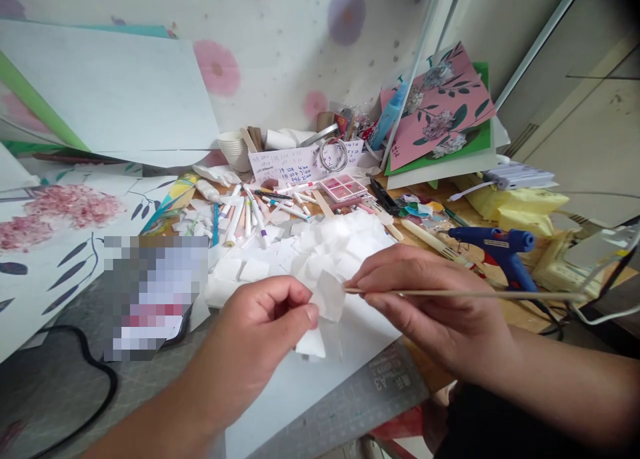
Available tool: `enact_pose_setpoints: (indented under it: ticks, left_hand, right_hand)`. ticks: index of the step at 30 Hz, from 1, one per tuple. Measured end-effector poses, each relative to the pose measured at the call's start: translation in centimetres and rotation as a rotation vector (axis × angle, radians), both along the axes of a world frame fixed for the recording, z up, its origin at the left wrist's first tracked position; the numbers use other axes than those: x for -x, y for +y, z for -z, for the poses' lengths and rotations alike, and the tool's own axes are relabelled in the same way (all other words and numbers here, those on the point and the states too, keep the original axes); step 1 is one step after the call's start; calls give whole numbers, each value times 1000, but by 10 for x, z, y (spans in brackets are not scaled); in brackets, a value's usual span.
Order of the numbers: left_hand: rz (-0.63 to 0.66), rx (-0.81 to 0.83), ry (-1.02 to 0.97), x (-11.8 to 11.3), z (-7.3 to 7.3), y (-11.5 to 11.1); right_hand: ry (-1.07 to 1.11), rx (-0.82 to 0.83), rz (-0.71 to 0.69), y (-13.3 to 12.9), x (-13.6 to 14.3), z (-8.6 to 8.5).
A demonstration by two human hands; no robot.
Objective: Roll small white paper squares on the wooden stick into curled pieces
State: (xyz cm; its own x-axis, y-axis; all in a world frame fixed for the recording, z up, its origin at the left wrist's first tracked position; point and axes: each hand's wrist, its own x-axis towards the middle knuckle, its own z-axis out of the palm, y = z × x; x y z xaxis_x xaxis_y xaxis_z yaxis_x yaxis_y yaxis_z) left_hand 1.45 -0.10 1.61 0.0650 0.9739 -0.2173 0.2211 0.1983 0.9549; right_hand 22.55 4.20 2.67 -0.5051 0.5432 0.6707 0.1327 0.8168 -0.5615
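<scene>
A small white paper piece (pixel 329 297) is pinched in the left hand (pixel 273 325), above a white sheet (pixel 305 399); right of the piece, the right hand (pixel 425 305) grips a thin stick (pixel 465 293), tip beside it.

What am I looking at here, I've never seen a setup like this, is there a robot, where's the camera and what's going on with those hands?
There is no robot here. The single picture comes from a camera worn on a person's head, looking forward and down at their own bare hands. The left hand pinches a thin white piece. The right hand holds a thin stick, its tip at that piece's edge; I can't tell whether they touch. Below lie a white sheet and a grey mat. Beyond are a heap of white pieces, scattered markers and, to the right, a blue glue gun. The blocky patch at left hides whatever is beneath it.
</scene>
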Motion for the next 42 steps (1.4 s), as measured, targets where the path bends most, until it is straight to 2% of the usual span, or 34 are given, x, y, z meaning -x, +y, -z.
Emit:
enact_pose_setpoints:
  ticks: [3,10,15,20,24,26,27,30,32,36,38,42]
  left_hand:
    - [-36,32,-104,3,5,2]
    - [-25,70,-119,6,6,3]
    - [-32,122,-130,7,7,3]
    - [-36,75,-94,6,7,4]
    - [-19,29,-55,6,7,3]
    - [-11,25,-45,5,8,2]
    - [-6,26,-50,5,8,2]
    - [-10,41,-117,3,8,1]
    - [-11,42,-202,3,7,1]
    - [111,29,-341,6,5,0]
    - [157,12,-310,7,5,1]
    - [163,-14,-243,5,7,0]
  right_hand:
    - [55,28,92,9,-5,5]
    - [137,182,189,24,-15,13]
    - [108,155,243,30,-19,20]
    - [45,137,347,49,-24,35]
    - [71,63,384,47,-24,26]
    - [100,42,347,34,-19,14]
    - [106,66,258,25,-15,8]
    - [67,343,-108,2,-1,-2]
    - [94,496,-238,-7,7,-2]
    - [262,681,-310,-10,14,6]
    - [307,733,-341,-9,14,10]
    - [377,863,-410,-5,13,13]
